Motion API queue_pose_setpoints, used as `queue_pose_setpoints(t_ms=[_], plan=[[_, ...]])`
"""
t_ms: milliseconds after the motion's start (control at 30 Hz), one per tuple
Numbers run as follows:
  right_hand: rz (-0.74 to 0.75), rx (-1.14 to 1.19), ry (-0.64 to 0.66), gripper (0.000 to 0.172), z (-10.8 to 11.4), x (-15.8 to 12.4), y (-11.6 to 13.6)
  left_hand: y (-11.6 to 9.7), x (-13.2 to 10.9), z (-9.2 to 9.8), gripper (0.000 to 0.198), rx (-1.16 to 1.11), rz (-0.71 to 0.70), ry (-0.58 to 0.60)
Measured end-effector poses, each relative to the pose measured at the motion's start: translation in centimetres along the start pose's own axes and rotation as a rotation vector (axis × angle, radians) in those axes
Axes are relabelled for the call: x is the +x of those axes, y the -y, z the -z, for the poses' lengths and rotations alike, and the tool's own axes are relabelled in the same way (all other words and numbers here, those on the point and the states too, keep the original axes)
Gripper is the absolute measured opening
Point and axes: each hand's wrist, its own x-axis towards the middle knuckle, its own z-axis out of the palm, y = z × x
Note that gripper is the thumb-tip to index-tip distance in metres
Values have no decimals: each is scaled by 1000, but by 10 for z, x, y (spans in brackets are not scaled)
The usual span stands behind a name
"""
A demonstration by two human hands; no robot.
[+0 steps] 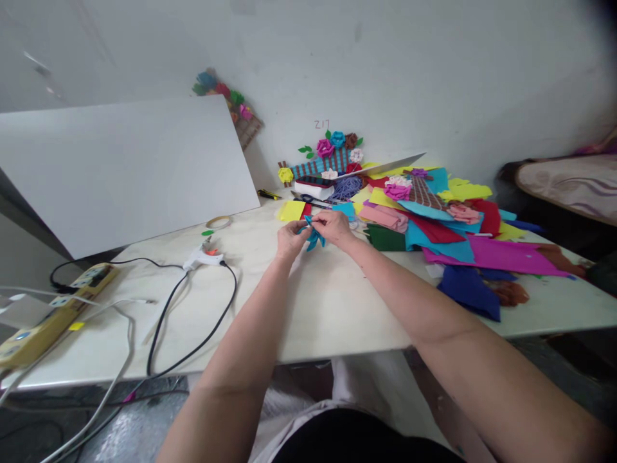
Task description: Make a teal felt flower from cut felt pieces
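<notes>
Between my hands, above the middle of the white table [332, 315], is a blue paper flower [315, 240] with pointed petals hanging down. My left hand [292, 240] grips it from the left, fingers closed. Coming from the right, my right hand [332, 226] pinches its upper tip between thumb and fingers. Parts of the flower are hidden behind the fingers. Just beyond my hands lie a yellow paper piece [292, 211] and a small blue paper square [344, 209].
A white glue gun [202, 257] with a black cord lies at left, near a tape roll [218, 222] and a power strip [58, 315]. Coloured paper sheets [501, 252] are heaped at right. A white board [130, 173] leans on the wall behind. A flower-decorated piece [322, 164] stands at the back.
</notes>
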Motion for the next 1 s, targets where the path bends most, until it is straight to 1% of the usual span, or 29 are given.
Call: queue_pose_setpoints(t_ms=[267, 400, 567, 833, 1000], plan=[[-72, 76, 21, 9, -3, 0, -5, -1, -1, 3, 28, -32, 50, 50], [-74, 117, 30, 10, -6, 0, -8, 1, -1, 3, 30, -29, 73, 55], [-48, 138, 25, 8, -7, 1, -9, 0, -2, 3, 30, -30, 97, 42], [-28, 166, 40, 9, -10, 0, -7, 1, 0, 5, 14, 34, 100, -1], [-20, 217, 55, 6, -12, 1, -8, 7, 1, 6, 12, 67, 81, -13]])
